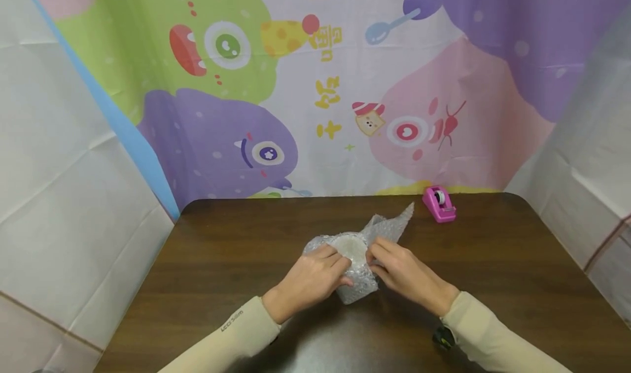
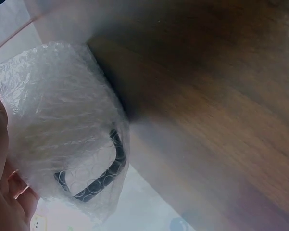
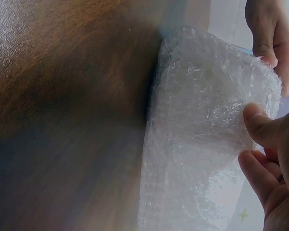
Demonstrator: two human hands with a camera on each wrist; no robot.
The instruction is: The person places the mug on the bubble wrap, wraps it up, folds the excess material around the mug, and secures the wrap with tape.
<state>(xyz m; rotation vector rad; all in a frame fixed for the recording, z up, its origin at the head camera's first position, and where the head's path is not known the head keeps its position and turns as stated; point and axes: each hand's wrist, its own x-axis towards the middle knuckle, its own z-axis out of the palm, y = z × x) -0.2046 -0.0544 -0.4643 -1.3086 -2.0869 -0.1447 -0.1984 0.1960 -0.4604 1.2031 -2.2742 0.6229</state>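
A mug-like piece (image 1: 351,246) stands on the table, wrapped in clear bubble wrap (image 1: 357,286). Its round, pale top shows in the head view; through the wrap in the left wrist view a black handle-shaped band (image 2: 102,180) can be made out. On the left side, my left hand (image 1: 317,271) curls its fingers over the upper rim and holds the wrap. My right hand (image 1: 406,269) pinches the wrap between thumb and fingers at the rim's right side. Behind it, a loose tail of wrap (image 1: 394,229) sticks out toward the back right.
A pink tape dispenser (image 1: 440,204) with a roll in it stands near the table's back right edge. The dark wooden table (image 1: 222,252) ends at a printed cartoon curtain (image 1: 335,170) behind. Pale sheets (image 1: 84,159) hang at both sides.
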